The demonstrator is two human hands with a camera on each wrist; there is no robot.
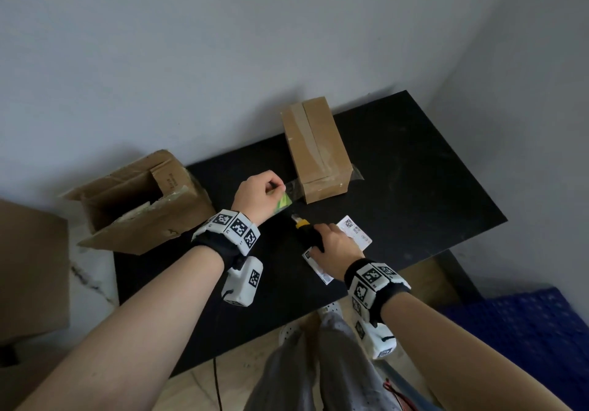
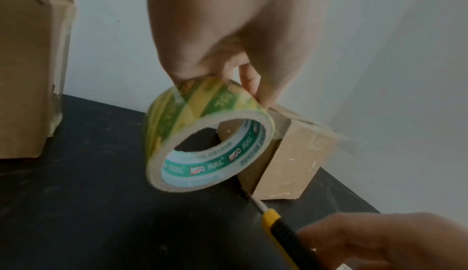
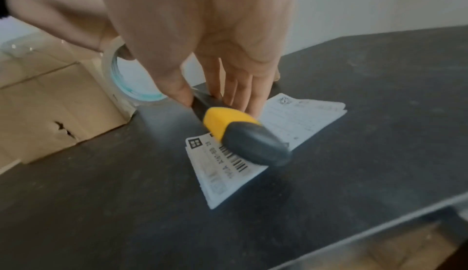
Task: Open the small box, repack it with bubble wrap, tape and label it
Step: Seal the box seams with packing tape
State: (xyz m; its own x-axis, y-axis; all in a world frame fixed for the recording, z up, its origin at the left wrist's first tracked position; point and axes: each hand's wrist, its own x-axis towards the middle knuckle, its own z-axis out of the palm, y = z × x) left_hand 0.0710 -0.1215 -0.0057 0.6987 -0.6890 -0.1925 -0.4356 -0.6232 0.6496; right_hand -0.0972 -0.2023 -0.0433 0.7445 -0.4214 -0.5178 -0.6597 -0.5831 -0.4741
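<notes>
Clear tape roll — my left hand is gripping it beside the small box; right hand is clamping the yellow-black knife over the labels.

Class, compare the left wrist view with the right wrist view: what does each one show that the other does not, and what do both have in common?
Only the left wrist view shows the utility knife's metal blade tip and the green-and-yellow print on the tape roll the left hand holds.

Only the right wrist view shows the printed labels under the knife's black butt end, and the table's near edge.

Both show the tape roll, the knife gripped by the right hand, the black table and brown cardboard.
</notes>
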